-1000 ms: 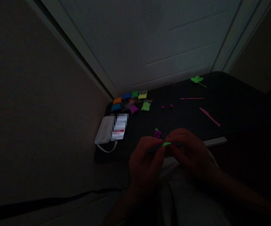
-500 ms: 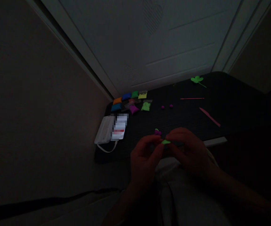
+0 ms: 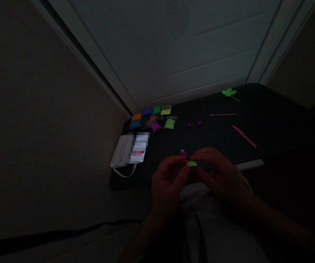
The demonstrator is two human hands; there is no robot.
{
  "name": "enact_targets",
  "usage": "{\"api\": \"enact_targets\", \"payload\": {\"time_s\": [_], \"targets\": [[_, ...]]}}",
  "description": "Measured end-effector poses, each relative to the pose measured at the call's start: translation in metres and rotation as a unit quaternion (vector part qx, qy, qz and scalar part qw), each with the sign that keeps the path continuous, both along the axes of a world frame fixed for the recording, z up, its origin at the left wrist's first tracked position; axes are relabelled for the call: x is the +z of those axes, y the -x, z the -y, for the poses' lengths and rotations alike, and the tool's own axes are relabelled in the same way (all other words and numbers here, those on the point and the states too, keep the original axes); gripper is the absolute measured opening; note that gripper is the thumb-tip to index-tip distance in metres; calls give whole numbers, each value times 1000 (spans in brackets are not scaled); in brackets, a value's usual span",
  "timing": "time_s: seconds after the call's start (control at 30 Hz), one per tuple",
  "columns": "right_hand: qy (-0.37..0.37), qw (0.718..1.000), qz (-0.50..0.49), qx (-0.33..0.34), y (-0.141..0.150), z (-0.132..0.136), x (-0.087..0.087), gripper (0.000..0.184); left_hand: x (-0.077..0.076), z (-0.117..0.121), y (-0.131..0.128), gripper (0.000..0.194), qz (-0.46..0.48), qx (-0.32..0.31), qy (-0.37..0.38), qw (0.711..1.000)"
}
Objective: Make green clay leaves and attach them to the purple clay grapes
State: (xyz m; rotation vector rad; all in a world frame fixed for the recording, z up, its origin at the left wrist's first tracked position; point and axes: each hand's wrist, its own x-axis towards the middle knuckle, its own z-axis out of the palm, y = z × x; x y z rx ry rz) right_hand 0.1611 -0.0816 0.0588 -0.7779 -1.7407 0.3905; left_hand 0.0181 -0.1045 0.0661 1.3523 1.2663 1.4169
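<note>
A small flat piece of light green clay (image 3: 192, 164) is pinched between the fingertips of both hands, just over the table's front edge. My left hand (image 3: 168, 180) grips it from the left with thumb and forefinger. On the other side, my right hand (image 3: 219, 173) pinches its right end. Right behind the left fingertips lies a cluster of purple clay balls (image 3: 183, 153) with a bit of green on top, partly hidden by the hand. Two loose purple clay balls (image 3: 194, 124) rest farther back on the dark table (image 3: 209, 138).
Several coloured clay packets (image 3: 147, 112) lie at the back left. A phone (image 3: 139, 149) and a white case (image 3: 121, 151) with a cable sit at the left. A pink knife (image 3: 243, 136), a thin pink stick (image 3: 223, 114) and a green clover shape (image 3: 229, 92) lie at right.
The green clay has turned a little between the fingertips and risen slightly. My left fingers have moved up and now cover more of the purple cluster.
</note>
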Motion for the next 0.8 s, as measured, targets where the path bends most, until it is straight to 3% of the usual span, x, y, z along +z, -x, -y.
{"api": "enact_targets", "payload": {"time_s": [0.27, 0.43, 0.6, 0.8], "targets": [[27, 1000, 12, 5, -1, -1, 0, 18, -3, -2, 0, 18, -19, 9, -9, 1000], [44, 999, 8, -24, -5, -20, -19, 12, -18, -16, 7, 22, -95, 29, -7, 995], [189, 979, 34, -74, -17, -48, -48, 11, -49, -46, 23, 29, -210, 74, 18, 975], [305, 948, 72, -45, -22, -63, -58, 18, -66, -65, 39, 32, -157, 68, 79, 982]]}}
